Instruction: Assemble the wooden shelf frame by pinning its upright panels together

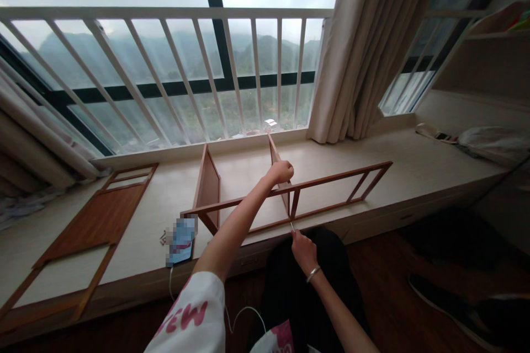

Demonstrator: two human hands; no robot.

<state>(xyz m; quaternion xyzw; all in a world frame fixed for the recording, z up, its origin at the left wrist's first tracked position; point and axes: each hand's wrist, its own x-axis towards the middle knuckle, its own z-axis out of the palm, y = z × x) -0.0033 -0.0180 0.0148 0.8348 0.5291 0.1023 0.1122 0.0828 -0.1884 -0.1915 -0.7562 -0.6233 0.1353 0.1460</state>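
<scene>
A brown wooden frame (331,181) stands on its long edge on the pale window ledge. Two wooden panels, a left panel (209,185) and a right panel (273,149), rise from it towards the window. My left hand (282,171) reaches over the frame, its fingers closed around the right panel. Below, my right hand (304,251) pinches a thin silver tool (292,226), whose tip meets the frame's lower rail near the crossbar. The tool's exact kind is too small to make out.
Another brown wooden frame with a panel (95,212) lies flat at the left. A phone (182,242) with a white cable rests by the ledge's front edge, beside small metal pieces (163,237). Behind are a white railing (174,12) and a beige curtain (356,49).
</scene>
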